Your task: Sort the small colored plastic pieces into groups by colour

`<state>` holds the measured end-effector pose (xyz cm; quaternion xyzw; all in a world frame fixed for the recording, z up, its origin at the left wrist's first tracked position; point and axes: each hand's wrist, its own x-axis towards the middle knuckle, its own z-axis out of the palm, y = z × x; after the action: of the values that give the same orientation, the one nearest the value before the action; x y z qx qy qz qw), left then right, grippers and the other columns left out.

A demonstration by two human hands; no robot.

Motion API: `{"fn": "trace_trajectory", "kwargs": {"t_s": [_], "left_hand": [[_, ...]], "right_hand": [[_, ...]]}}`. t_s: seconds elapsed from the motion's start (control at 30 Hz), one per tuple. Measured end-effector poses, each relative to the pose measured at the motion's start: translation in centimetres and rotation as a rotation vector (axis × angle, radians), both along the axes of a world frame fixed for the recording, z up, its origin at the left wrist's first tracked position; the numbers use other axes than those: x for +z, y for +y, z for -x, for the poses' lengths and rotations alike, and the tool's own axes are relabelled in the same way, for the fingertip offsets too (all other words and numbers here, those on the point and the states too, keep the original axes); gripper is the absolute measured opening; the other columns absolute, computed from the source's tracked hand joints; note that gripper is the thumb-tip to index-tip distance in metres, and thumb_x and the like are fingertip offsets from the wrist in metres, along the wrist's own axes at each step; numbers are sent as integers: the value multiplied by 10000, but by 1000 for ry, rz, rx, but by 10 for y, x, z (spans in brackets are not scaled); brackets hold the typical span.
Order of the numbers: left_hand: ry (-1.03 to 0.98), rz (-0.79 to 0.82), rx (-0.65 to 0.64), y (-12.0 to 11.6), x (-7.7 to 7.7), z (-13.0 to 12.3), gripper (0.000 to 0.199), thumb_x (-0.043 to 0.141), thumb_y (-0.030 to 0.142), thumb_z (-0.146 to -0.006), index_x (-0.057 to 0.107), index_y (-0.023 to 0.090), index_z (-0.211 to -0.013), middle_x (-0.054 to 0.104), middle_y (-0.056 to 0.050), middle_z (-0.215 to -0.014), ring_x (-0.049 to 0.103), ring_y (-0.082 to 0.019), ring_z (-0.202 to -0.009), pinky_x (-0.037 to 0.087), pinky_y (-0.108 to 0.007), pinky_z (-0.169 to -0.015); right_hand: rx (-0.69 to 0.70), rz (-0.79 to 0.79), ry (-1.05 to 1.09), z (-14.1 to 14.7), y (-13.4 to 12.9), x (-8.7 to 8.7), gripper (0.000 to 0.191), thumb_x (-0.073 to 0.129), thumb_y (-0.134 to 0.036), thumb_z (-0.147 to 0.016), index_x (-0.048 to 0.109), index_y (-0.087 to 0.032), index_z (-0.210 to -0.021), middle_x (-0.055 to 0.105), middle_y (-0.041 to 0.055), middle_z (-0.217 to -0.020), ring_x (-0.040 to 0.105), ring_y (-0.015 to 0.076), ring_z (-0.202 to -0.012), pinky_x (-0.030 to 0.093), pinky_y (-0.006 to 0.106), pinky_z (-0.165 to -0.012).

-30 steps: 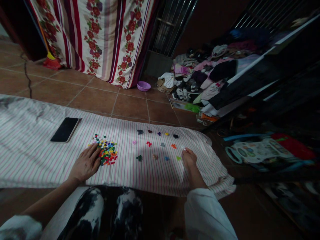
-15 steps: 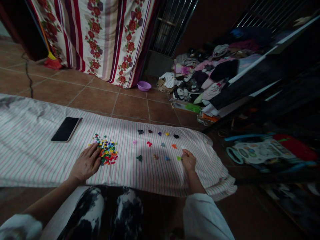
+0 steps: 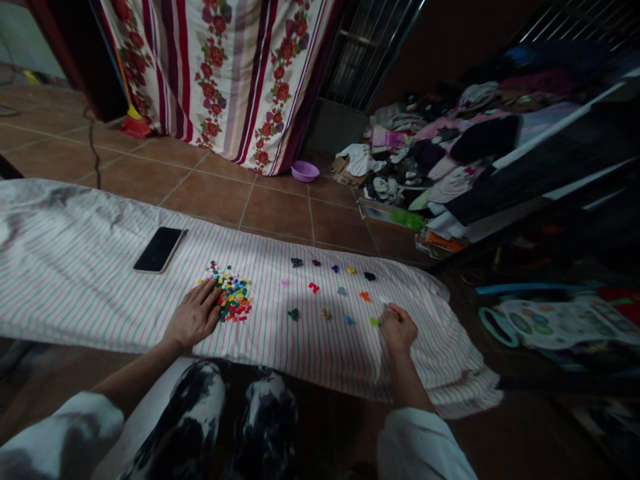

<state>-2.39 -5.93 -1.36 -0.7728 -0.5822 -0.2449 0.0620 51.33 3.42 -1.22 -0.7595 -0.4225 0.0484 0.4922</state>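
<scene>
On a striped cloth (image 3: 270, 347) lies a mixed pile of small coloured pieces (image 3: 234, 293). My left hand (image 3: 193, 313) rests at the pile's left edge, palm down, fingers stretched out and touching some pieces. To the right, small single-colour clusters stand in rough rows, among them a red cluster (image 3: 313, 287), a dark green cluster (image 3: 294, 313) and an orange cluster (image 3: 365, 296). My right hand (image 3: 400, 328) is curled closed at the right end, beside a light green cluster (image 3: 375, 321) and just below some white pieces (image 3: 384, 299). Its fingers hide whatever they may hold.
A phone (image 3: 160, 250) lies on the cloth to the left. Beyond the cloth are a tiled floor, a purple basin (image 3: 305, 171), a floral curtain (image 3: 240, 87) and a heap of clothes (image 3: 425, 147). A toy panel (image 3: 560, 320) is at the right.
The camera view has swung left, so everything appears further right. My left hand stays at the pile, and my right hand stays beside the light green cluster.
</scene>
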Motion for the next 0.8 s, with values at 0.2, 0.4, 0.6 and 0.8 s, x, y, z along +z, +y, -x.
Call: {"fn": "trace_trajectory", "kwargs": {"t_s": [0.2,0.4,0.6,0.8], "left_hand": [[4,1,2,0,0,0,409,419,317,-923,584,140,-1252,503,-170,-1414,384,-295,-1386,401,-481,-1096],[26,-4,8,-1,3,-2,412,401,315,-932,561,136,-1267,518,-169,-1395,396,-287,-1377,400,-477,-1094],[1,-16,6,0,0,-2,415,400,313,-929,546,133,-1273,512,-171,-1397,408,-281,-1366,390,-485,-1101],[16,-33,-3,0,0,-3,414,407,295,-932,550,80,-1256,512,-201,-1386,382,-289,-1381,380,-473,-1116]], "right_hand": [[63,-65,26,48,-8,28,399,497,-365,-704,723,-119,-921,717,158,-923,655,270,-905,500,423,-878],[241,-110,189,126,-19,36,418,518,-446,-764,710,-127,-956,712,118,-873,666,205,-766,541,339,-729],[648,-30,244,220,-39,27,319,522,-416,-833,712,-194,-962,711,75,-922,666,175,-716,553,318,-667],[950,63,121,296,-45,15,235,519,-260,-841,731,-227,-937,714,53,-930,672,188,-848,546,315,-784]]}}
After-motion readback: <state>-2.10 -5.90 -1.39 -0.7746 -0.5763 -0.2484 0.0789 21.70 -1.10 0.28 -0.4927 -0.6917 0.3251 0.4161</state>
